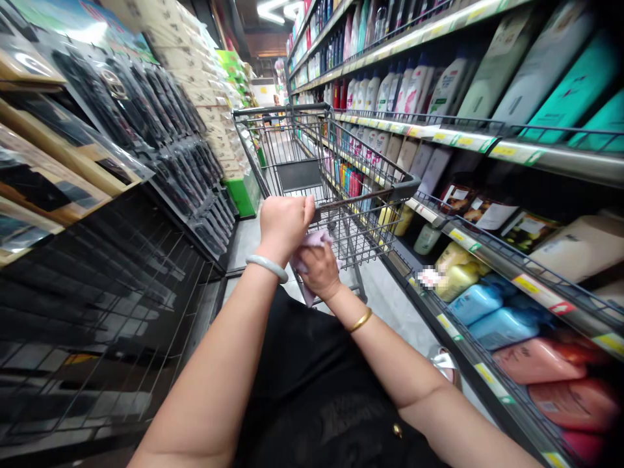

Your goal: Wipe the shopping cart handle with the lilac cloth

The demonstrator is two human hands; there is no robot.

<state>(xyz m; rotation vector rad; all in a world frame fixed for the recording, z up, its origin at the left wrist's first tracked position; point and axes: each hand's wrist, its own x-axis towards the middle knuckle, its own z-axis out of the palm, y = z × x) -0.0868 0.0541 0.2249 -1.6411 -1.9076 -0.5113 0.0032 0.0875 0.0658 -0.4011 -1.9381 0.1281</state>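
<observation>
A metal shopping cart stands in a shop aisle right in front of me. My left hand is closed in a fist at the cart's near handle bar, a pale bangle on the wrist. Just below it, my right hand is closed on a small pink cloth, which pokes up between both hands. A gold bangle sits on the right wrist. The cart's basket looks empty.
Wire shelves on the right hold shampoo and soap bottles and refill pouches. On the left hang black packaged goods over a black wire rack. A green bin stands far left down the aisle. A person stands far off.
</observation>
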